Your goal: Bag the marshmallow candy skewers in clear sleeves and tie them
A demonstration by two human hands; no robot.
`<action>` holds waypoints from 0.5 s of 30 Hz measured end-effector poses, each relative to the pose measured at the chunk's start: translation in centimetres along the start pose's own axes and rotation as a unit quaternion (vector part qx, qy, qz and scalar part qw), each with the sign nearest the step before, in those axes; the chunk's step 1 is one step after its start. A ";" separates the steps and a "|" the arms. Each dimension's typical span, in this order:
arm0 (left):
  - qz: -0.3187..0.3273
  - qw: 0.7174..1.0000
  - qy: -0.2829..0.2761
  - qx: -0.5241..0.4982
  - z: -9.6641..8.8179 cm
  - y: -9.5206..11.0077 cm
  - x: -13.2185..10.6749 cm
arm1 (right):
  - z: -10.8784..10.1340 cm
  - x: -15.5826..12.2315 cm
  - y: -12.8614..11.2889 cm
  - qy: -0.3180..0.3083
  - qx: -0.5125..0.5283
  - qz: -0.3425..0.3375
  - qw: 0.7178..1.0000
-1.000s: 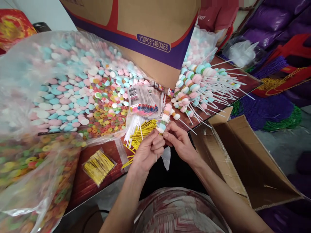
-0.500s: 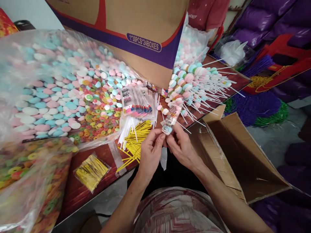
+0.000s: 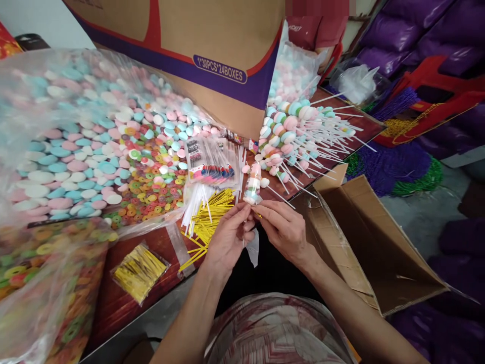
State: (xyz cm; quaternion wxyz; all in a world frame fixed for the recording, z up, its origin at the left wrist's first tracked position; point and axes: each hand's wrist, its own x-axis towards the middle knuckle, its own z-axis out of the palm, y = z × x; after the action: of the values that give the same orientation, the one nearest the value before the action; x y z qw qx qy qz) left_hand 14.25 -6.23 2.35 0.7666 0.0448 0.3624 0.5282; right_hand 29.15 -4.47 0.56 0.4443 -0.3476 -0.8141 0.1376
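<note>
My left hand (image 3: pixel 227 237) pinches the lower end of a bagged marshmallow skewer (image 3: pixel 253 183), which points away from me. Pink, white and blue marshmallows show through its clear wrapper. A short bit of white stick pokes out below my left fingers. Close against them, my right hand (image 3: pixel 284 227) is closed in a pinch at the bag's neck, where a bit of gold twist tie (image 3: pixel 259 216) shows at its fingertips. Loose gold twist ties (image 3: pixel 210 215) and white sticks (image 3: pixel 197 202) lie left of my hands, below a stack of printed clear bags (image 3: pixel 212 161).
Finished-looking marshmallow skewers (image 3: pixel 299 131) pile up at the right. Loose marshmallows (image 3: pixel 76 164) and gummy rings (image 3: pixel 155 189) spread over plastic at left. A large carton (image 3: pixel 212 30) stands behind; an open cardboard box (image 3: pixel 379 242) sits right. A person in a red shirt (image 3: pixel 318 33) is beyond.
The bagged skewer has turned, so its printed label no longer faces me. My right hand has rolled over, knuckles up, and a gold twist tie now shows at its fingertips.
</note>
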 end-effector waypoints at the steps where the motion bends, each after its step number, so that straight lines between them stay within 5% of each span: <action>1: 0.002 1.000 -0.001 0.003 0.2 -0.1 -0.2 | 0.0 0.1 0.1 0.015 -0.022 -0.025 0.999; 7: 0.025 0.999 -0.018 0.013 1.2 -1.1 -0.8 | 0.1 0.7 -0.7 0.063 -0.092 -0.032 0.993; 11: 0.024 0.999 -0.030 0.026 1.4 -1.7 0.1 | 0.2 0.8 -1.6 0.061 -0.046 0.071 0.995; 15: 0.078 0.991 -0.093 0.064 2.1 -1.5 -0.1 | -1.2 0.9 -2.4 0.047 0.117 0.214 0.969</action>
State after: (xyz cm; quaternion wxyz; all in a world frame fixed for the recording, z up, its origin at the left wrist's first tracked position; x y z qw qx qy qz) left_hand 16.61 -6.32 3.24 0.7491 0.1702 0.3181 0.5557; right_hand 28.80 -5.70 3.07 0.4800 -0.4658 -0.6769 0.3074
